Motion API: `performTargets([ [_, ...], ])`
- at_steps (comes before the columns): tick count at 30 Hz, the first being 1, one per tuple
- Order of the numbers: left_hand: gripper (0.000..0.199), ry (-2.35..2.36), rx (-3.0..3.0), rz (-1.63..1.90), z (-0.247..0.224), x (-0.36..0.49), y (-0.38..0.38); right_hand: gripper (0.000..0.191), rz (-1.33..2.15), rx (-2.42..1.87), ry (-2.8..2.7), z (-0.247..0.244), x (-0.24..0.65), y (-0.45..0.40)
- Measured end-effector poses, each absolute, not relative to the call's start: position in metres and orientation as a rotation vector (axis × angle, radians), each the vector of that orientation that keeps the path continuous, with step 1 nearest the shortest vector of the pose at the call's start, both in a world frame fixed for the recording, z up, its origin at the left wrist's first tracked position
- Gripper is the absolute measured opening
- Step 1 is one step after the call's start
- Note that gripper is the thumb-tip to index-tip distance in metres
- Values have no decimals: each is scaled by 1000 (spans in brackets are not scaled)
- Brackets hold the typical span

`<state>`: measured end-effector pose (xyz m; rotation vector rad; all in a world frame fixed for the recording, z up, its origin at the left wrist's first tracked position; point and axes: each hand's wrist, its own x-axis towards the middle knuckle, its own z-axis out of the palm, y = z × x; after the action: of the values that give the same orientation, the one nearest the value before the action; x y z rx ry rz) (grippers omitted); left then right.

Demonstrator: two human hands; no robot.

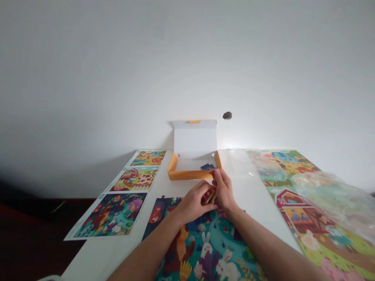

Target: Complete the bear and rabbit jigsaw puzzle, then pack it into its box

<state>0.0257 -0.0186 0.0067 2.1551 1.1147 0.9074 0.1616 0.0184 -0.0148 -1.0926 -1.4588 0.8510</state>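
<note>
Above the far part of a dark teal jigsaw puzzle (205, 249) with rabbits and other animals, my left hand (195, 203) is closed around a small stack of puzzle pieces (207, 196). My right hand (223, 191) is right beside it, fingers bent and pressed together at the stack's far side; what they pinch, if anything, is too small to tell. Just beyond the hands an orange and white box (190, 175) stands with its lid raised. A few dark blue pieces (207, 166) lie inside it.
A sheet with three printed pictures (107, 214) lies at the left table edge. On the right are a farm puzzle (310, 218) and a safari puzzle (295, 162), partly under clear plastic bags (334, 195). A white wall (187, 70) with a small hole rises behind the table.
</note>
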Motion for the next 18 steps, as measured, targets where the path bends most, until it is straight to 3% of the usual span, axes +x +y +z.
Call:
performTargets([
  [5, 35, 1225, 2138, 1076, 0, 27, -11, 40, 952, -976, -1467, -8, 159, 13],
  [11, 29, 1403, 1675, 1338, -10, 5, 7, 20, 493, -1198, -1926, 13, 183, 12],
  [18, 45, 1334, 1263, 1412, -15, -6, 16, 36, 430, -1322, -2467, 9, 199, 9],
])
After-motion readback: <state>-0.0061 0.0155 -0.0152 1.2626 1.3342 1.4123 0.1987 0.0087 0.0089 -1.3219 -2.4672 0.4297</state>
